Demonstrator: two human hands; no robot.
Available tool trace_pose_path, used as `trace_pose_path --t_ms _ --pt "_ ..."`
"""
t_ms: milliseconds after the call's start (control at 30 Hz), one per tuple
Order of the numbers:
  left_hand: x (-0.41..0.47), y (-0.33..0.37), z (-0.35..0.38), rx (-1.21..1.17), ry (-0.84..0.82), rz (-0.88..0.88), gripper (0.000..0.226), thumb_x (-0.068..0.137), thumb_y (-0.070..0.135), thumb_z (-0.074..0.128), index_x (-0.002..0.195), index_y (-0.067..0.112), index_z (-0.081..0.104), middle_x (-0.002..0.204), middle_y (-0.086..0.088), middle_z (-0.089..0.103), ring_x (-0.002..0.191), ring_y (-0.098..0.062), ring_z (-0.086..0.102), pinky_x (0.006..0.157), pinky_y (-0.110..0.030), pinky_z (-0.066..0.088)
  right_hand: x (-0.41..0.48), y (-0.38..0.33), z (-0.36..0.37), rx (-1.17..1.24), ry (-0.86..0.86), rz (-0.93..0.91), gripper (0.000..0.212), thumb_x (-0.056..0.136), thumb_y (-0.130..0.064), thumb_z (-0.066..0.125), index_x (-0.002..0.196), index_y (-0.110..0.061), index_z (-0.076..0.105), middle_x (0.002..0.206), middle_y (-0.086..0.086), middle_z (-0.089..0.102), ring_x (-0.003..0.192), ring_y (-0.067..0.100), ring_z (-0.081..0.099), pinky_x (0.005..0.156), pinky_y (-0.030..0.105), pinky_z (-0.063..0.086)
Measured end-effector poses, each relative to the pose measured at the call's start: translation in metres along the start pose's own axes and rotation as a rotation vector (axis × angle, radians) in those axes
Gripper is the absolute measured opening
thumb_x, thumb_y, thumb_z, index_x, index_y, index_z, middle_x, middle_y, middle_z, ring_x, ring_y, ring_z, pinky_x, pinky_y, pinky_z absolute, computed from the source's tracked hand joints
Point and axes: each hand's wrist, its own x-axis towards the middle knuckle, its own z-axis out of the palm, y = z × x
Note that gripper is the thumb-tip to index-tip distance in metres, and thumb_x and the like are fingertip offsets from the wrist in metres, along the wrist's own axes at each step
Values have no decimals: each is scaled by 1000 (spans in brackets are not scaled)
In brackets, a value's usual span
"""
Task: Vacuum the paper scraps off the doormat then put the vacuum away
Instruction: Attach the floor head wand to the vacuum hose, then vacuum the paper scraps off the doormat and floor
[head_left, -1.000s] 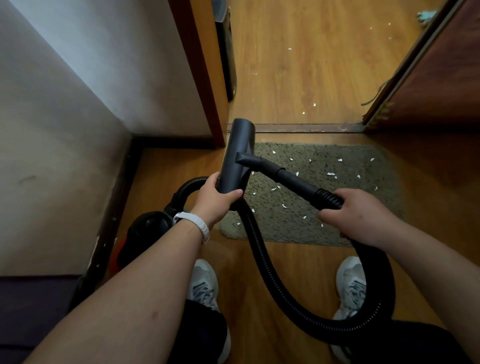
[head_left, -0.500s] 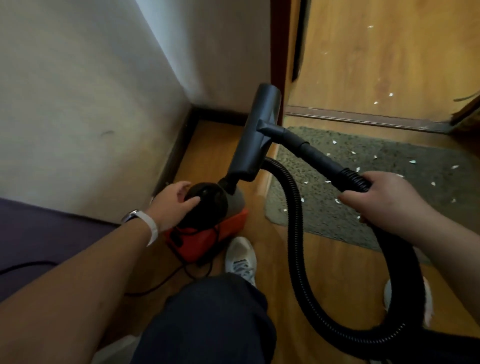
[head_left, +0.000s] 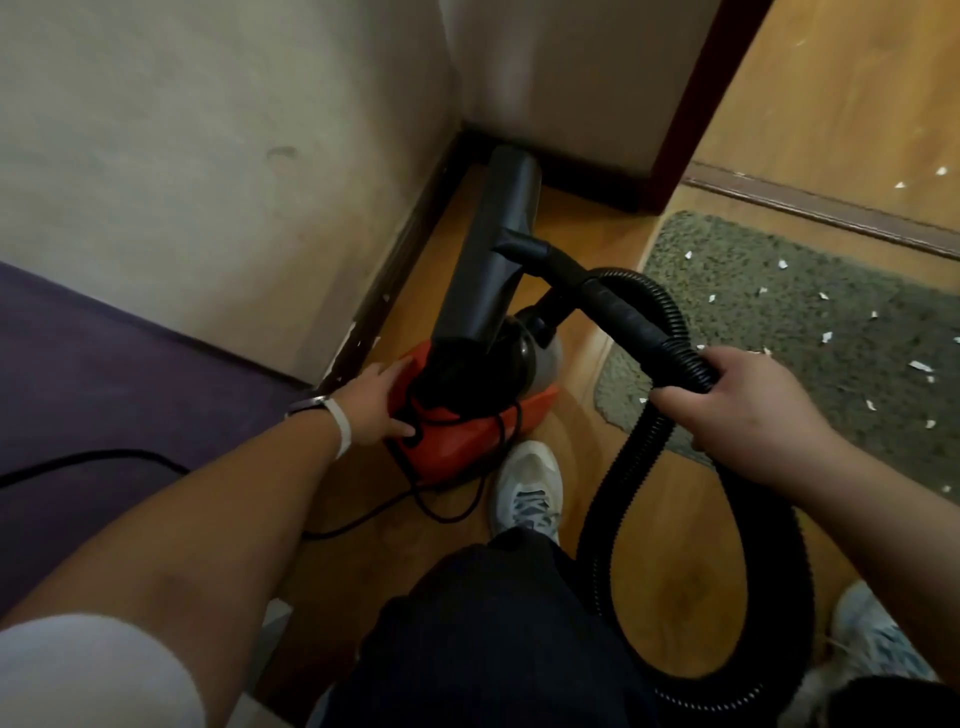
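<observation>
Two grips busy: left grip (head_left: 371, 402) moved off nozzle (head_left: 493, 260), now flat-fingered on vacuum (head_left: 467, 439), right grip (head_left: 748, 410) wraps hose (head_left: 644, 332); scraps (head_left: 919, 366) still on mat (head_left: 779, 322), so vacuuming probably not started.

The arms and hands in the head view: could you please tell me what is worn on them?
A white short sleeve covers the left upper arm, and a white watch strap with a dark face circles that wrist. The right forearm is bare. Left hand and right hand are gloveless.
</observation>
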Motion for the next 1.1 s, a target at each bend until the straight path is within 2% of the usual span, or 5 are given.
trace_pose_path --t_ms 300,567,700,967,1100 --pt "31 -23 9 169 16 151 138 59 56 86 153 36 -14 160 -6 16 139 -35 34 106 -50 40 5 -15 16 10 -14 -10 15 81 -26 73 85 -15 65 64 13 66 59 30 66 53 39 52" --pt "28 -19 18 267 124 122 132 64 60 80 153 34 -14 155 -5 27 136 -32 40 102 -48 39 3 -12 12 38 4 10 11 82 -27 73 84 -21 64 57 6 66 46 13 63 45 26 44" --pt "16 -3 9 113 82 44 130 64 48 87 155 31 -4 160 -4 21 141 -31 35 112 -49 32 -5 -4 -2 56 52 44 13 82 -26 73 82 -17 63 60 10 66 55 25 66 50 32 49" --pt "-62 82 4 -50 549 352 47 85 21 67 129 9 56 131 -8 50 122 -25 50 105 -37 40 -30 34 -53 144 181 131 15 82 -26 70 87 -14 63 69 12 68 59 25 68 56 33 52" --pt "-81 172 -9 116 319 672 27 88 29 59 111 17 66 108 2 64 101 -14 58 90 -38 50 -42 59 -79 235 242 164 16 81 -25 68 89 -12 65 73 13 69 60 25 69 60 38 56"
